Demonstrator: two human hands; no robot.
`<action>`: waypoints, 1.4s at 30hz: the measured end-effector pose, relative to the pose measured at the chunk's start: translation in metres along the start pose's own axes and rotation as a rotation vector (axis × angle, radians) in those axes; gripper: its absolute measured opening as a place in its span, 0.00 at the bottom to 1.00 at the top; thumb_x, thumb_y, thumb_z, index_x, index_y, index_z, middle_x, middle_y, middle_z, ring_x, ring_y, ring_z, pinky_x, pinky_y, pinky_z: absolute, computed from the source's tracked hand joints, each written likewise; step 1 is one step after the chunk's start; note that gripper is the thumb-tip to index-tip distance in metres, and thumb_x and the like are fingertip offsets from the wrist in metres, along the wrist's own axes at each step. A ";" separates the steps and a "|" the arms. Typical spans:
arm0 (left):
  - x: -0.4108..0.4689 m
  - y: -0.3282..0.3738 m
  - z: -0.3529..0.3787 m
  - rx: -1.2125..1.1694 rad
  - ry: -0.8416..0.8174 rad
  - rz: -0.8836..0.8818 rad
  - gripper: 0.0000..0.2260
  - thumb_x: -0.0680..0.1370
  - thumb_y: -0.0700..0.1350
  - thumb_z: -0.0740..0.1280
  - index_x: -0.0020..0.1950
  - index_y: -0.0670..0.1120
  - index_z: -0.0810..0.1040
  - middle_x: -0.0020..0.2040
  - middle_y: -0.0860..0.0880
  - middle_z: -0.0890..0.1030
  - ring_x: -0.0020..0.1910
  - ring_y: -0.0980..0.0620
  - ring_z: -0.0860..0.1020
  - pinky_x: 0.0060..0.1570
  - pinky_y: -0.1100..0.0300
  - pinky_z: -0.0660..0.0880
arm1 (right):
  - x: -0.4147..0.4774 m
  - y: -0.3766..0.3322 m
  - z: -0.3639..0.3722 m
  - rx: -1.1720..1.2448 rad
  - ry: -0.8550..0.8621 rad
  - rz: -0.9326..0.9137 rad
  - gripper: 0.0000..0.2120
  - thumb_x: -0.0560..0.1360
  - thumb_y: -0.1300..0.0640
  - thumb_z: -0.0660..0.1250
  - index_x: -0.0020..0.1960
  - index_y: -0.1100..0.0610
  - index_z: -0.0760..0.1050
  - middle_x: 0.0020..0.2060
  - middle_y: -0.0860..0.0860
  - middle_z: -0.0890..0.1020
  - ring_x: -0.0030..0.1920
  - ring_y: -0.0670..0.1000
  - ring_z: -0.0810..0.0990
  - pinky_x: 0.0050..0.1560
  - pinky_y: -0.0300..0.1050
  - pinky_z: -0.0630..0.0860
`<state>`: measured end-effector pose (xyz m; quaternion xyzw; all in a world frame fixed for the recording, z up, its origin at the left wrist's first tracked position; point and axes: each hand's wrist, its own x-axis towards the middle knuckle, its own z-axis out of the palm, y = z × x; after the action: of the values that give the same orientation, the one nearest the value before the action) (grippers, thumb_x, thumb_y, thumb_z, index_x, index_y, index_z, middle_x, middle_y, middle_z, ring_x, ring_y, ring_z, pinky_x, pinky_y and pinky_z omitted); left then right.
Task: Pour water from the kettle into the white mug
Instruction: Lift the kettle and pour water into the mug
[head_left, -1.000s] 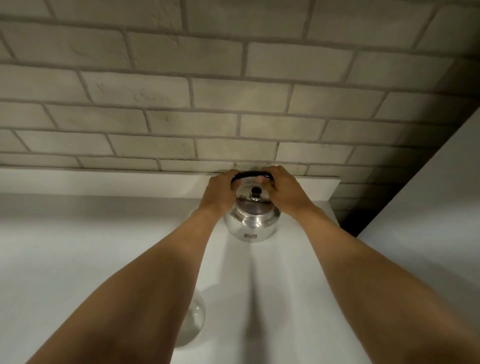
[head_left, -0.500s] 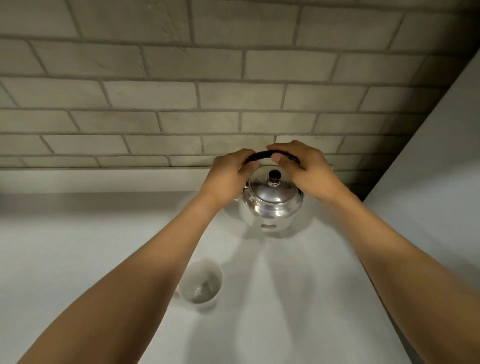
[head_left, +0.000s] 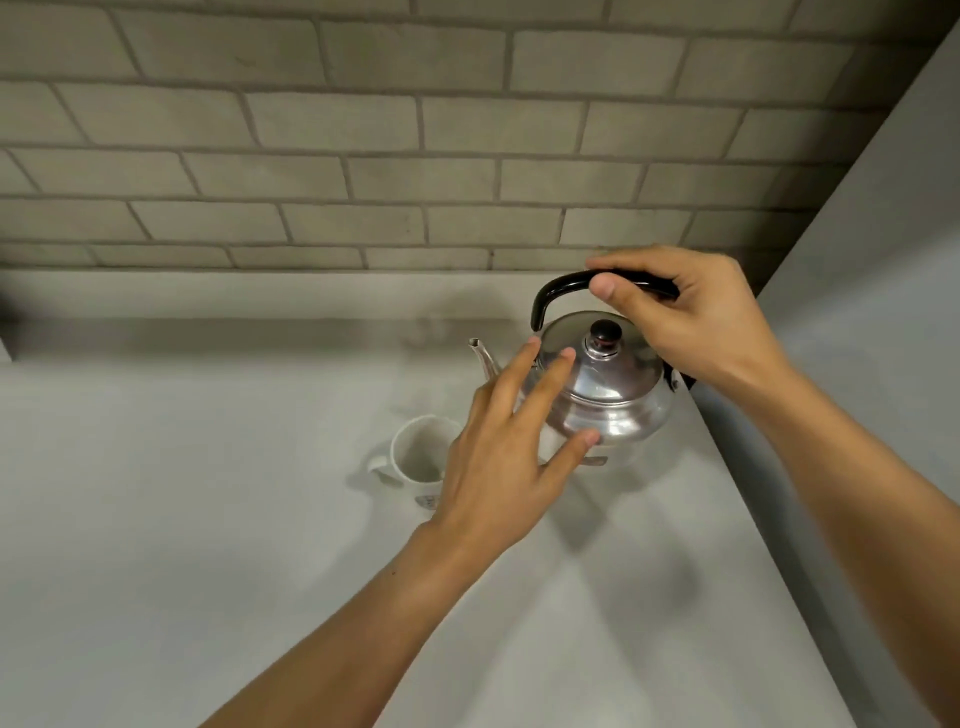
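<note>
1. Head view. Kettle (head_left: 608, 395): polished steel, squat round body, domed lid with a black knob (head_left: 605, 330), black arched handle (head_left: 561, 289), thin spout (head_left: 482, 356) pointing left. It sits toward the right rear of the pale counter (head_left: 208, 519), near the brick wall (head_left: 363, 130) and a plain side panel (head_left: 883, 260).
2. Right hand (head_left: 696, 317): closed around the top of the handle, thumb pressed against its near side.
3. Left hand (head_left: 504, 457): fingers spread and extended, gripping nothing; fingertips (head_left: 566, 354) at the lid's left edge, thumb against the lower body. Actual contact cannot be told for sure.
4. White mug (head_left: 421, 457): upright on the counter, just left of the kettle and below the spout tip, handle pointing left. Some small marking on its outer wall, too blurred to make out.
5. Hidden or unclear: the left hand covers the mug's right side and the kettle's left flank, including the spout's base. The handle's right end is buried under the right hand. Whether the kettle rests on the counter or is slightly raised cannot be told. Mug interior looks dull grey; contents not discernible. Both forearms are cut off by the lower frame edge.
</note>
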<state>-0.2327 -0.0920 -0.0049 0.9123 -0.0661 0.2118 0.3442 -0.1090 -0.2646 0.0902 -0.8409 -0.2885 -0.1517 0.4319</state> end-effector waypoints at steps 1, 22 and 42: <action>-0.005 0.001 0.001 0.006 -0.007 0.004 0.31 0.81 0.63 0.66 0.82 0.61 0.59 0.84 0.55 0.58 0.73 0.46 0.70 0.58 0.51 0.77 | -0.006 -0.002 0.000 0.003 -0.003 0.000 0.11 0.78 0.42 0.72 0.59 0.42 0.86 0.48 0.30 0.86 0.55 0.38 0.86 0.56 0.35 0.79; -0.039 -0.003 0.019 -0.018 -0.027 0.050 0.26 0.85 0.48 0.67 0.81 0.41 0.65 0.82 0.40 0.65 0.81 0.44 0.64 0.81 0.47 0.56 | -0.035 -0.017 0.018 -0.112 -0.194 -0.065 0.14 0.79 0.43 0.71 0.62 0.46 0.85 0.52 0.37 0.86 0.57 0.34 0.84 0.57 0.29 0.76; -0.051 -0.009 0.036 -0.392 0.031 -0.184 0.26 0.85 0.51 0.67 0.82 0.50 0.65 0.83 0.49 0.63 0.82 0.51 0.62 0.79 0.52 0.63 | -0.011 -0.058 0.037 -0.331 -0.430 -0.221 0.13 0.78 0.49 0.74 0.58 0.54 0.88 0.50 0.48 0.89 0.46 0.40 0.81 0.49 0.19 0.67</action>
<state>-0.2644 -0.1102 -0.0564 0.8267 -0.0171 0.1767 0.5340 -0.1526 -0.2119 0.1003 -0.8762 -0.4348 -0.0612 0.1987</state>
